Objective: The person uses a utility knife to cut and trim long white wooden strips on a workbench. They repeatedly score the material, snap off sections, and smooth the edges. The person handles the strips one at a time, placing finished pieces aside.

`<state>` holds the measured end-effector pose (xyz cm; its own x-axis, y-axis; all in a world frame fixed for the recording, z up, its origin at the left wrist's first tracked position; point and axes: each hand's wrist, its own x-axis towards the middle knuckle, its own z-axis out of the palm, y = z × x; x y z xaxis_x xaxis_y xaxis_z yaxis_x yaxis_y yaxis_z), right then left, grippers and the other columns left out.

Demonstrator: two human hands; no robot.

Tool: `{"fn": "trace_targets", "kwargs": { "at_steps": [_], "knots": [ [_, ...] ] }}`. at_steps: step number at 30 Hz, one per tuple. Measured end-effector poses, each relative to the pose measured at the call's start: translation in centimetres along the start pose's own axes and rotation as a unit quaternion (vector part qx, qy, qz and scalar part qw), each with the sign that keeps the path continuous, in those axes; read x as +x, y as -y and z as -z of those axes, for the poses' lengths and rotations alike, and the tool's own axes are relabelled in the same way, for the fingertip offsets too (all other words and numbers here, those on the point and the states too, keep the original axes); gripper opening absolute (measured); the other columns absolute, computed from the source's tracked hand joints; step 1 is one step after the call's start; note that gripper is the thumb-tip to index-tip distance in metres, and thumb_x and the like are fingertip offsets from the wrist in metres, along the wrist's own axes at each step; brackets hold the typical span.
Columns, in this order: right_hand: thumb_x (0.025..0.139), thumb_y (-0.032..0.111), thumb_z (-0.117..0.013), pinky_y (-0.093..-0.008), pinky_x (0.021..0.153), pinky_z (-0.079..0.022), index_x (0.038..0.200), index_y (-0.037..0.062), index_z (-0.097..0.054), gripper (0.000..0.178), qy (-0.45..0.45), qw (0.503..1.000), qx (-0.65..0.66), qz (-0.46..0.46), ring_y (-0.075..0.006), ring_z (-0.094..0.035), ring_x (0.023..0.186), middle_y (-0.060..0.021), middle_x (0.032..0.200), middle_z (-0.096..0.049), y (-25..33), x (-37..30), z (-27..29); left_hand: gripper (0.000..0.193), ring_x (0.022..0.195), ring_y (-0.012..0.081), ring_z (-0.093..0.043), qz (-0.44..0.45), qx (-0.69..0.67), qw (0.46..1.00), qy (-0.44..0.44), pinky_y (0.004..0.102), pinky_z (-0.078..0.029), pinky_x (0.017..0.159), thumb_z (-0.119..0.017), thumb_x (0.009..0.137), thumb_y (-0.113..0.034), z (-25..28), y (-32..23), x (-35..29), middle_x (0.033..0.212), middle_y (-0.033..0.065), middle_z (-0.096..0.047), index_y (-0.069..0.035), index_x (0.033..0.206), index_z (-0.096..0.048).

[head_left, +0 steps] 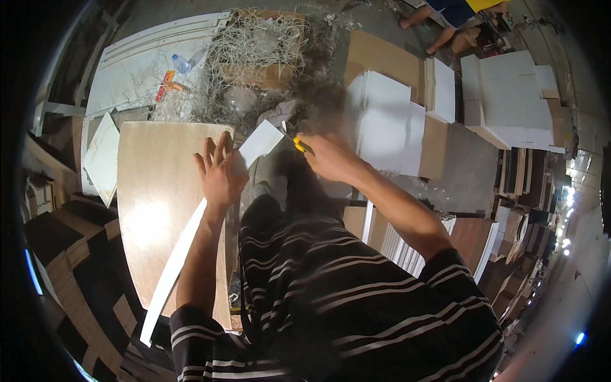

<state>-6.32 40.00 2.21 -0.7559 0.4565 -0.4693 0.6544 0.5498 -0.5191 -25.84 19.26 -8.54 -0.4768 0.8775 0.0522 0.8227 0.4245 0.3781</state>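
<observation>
Wood-grain board (153, 178), pale, smooth, rounded at its corners, lies flat in front of the person, to the left, with a bright glare patch on its face. White strip (173, 275), thin and ribbon-like, glossy-looking, runs diagonally across it; its lower end tapers over the near edge, its wider upper end sticks out past the board's right side. Left hand (223, 173) is palm down on the board near its top right corner, fingers spread apart, with the strip passing at the hand and under the forearm; exact contact hidden. Right hand (328, 156) is clamped on a yellow-and-black tool (301, 145), fingers curled round the handle, just beside the strip's upper end; whether tool and strip touch, cannot tell.

Beyond the board: tangled heap of curly, pale shavings (261, 41), stringy texture. Left of that, long white panel (137, 67) with ridged lines, clear plastic bottle (181, 63) with blue on it, flat red-and-yellow packet (164, 86). To the right, white sheets (385, 118) overlapping on brown cardboard (375, 57), matte. Another person's bare legs (439, 38) at top right.
</observation>
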Motion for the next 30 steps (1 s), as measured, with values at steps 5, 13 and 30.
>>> {"fn": "trace_targets", "kwargs": {
  "at_steps": [5,13,30],
  "knots": [
    [0.089,0.012,-0.062,-0.0511,0.077,-0.059,0.124,0.0050,-0.068,0.036,-0.035,0.998,-0.008,0.042,-0.0422,-0.072,0.083,-0.0249,0.084,-0.072,-0.7,0.0,-0.2,0.048,0.154,0.0437,-0.021,0.006,-0.001,1.000,0.011,0.0734,-0.012,0.119,-0.075,0.076,-0.024,0.1,0.2,0.0,0.164,0.0051,-0.037,-0.014,0.123,-0.069],
    [0.093,0.016,-0.058,-0.0534,0.086,-0.057,0.134,0.0112,-0.064,0.042,-0.022,0.999,-0.023,-0.029,-0.0419,-0.071,0.098,-0.0240,0.105,-0.073,-3.9,2.5,-7.9,0.071,0.155,0.0416,-0.020,0.001,0.029,0.999,0.029,0.0711,-0.011,0.120,-0.082,0.073,-0.027,-0.3,0.5,0.2,0.167,0.0046,-0.031,-0.013,0.140,-0.061],
    [0.094,0.016,-0.072,-0.0292,0.057,-0.052,0.108,0.0043,-0.060,0.022,0.004,0.499,0.838,-0.220,-0.0170,-0.057,0.071,-0.0075,0.095,-0.062,-5.7,8.3,-13.0,0.049,0.147,0.0419,-0.036,-0.062,-0.003,0.995,-0.074,0.0757,-0.024,0.112,-0.077,0.076,-0.028,-1.8,0.1,-0.9,0.156,0.0098,-0.047,-0.016,0.123,-0.070]
  ]
}}
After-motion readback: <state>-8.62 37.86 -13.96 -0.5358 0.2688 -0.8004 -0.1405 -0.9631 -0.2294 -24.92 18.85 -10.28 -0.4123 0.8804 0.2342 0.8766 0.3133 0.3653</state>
